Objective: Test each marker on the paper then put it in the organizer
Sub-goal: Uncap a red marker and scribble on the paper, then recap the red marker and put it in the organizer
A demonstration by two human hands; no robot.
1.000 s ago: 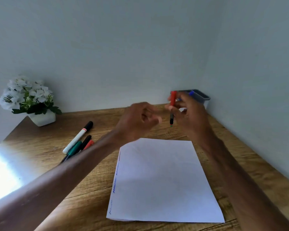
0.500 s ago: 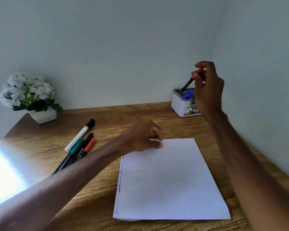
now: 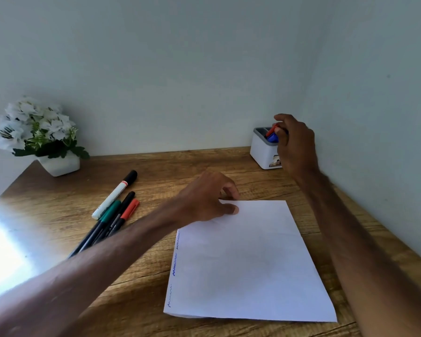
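A white sheet of paper (image 3: 248, 261) lies on the wooden desk, with blue scribbles along its left edge. My left hand (image 3: 207, 198) rests on the paper's top left corner, fingers curled, pinning it. At the back right, my right hand (image 3: 294, 142) is over the white organizer (image 3: 260, 152), its fingers closed on a red-capped marker (image 3: 271, 130) that stands mostly inside the box beside a blue-capped one (image 3: 273, 137). Several loose markers (image 3: 112, 215) lie left of the paper: a white one with a black cap, a green one, a black one and a red-capped one.
A white pot of white flowers (image 3: 39, 137) stands at the back left corner. Grey walls close the desk (image 3: 180, 166) at the back and along the right side. Bright glare (image 3: 3, 251) covers the desk's left edge.
My right hand carried the red-capped marker from above the paper to the organizer and lowered it inside. My left hand dropped onto the paper's top left corner and stayed there.
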